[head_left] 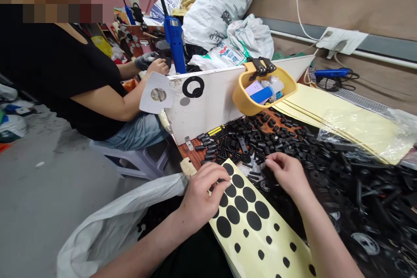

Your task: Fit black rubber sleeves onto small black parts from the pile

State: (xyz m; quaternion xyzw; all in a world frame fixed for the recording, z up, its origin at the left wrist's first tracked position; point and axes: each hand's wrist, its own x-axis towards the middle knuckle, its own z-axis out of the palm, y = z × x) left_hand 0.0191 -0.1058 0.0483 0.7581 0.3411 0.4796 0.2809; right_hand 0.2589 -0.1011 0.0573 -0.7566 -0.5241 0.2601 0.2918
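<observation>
A pale yellow sheet [272, 216] lies at a slant in front of me, carrying rows of large black round stickers [241, 204] and smaller black dots [269, 239]. My left hand [203, 193] is over its upper left edge, thumb and forefinger pinched together at the round stickers; what is between the tips is hidden. To the right of the sheet, my right hand [288, 173] hovers over the heap of small black plastic parts [260, 137]. Its thumb and forefinger are pinched too, with a dark bit at the tips too small to name.
A yellow bin [243, 97] is clipped to a white board [208, 113] behind the parts. More yellow sheets [339, 117] lie at right. A blue-handled tool [176, 43] hangs behind the board. A co-worker [94, 78] sits at left. An open white sack [124, 208] stands beside me.
</observation>
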